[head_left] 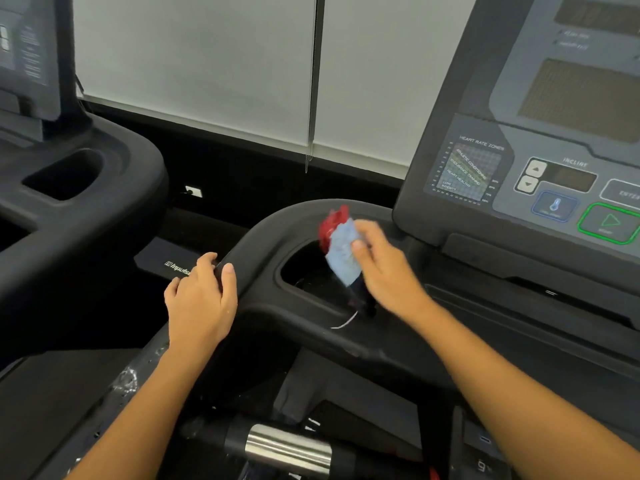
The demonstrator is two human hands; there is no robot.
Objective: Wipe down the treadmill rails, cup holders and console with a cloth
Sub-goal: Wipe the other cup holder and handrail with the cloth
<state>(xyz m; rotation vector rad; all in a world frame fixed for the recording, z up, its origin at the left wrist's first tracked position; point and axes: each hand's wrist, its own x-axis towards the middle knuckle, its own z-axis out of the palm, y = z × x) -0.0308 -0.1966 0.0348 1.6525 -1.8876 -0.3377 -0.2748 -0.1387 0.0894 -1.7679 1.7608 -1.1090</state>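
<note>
My right hand is shut on a cloth, pale blue with a red part at the top and a dark part hanging down. The cloth hangs over the left cup holder of the black treadmill, and its dark lower end reaches the holder's near rim. My left hand rests on the curved left rail beside the holder, fingers wrapped over its edge. The console, with a heart rate chart, incline buttons and a green start button, rises to the right. The picture of the cloth is blurred.
A second treadmill with its own cup holder stands to the left, across a dark gap. White roller blinds hang behind. A metal pulse grip lies low in the middle. Wet drops show on the rail under my left forearm.
</note>
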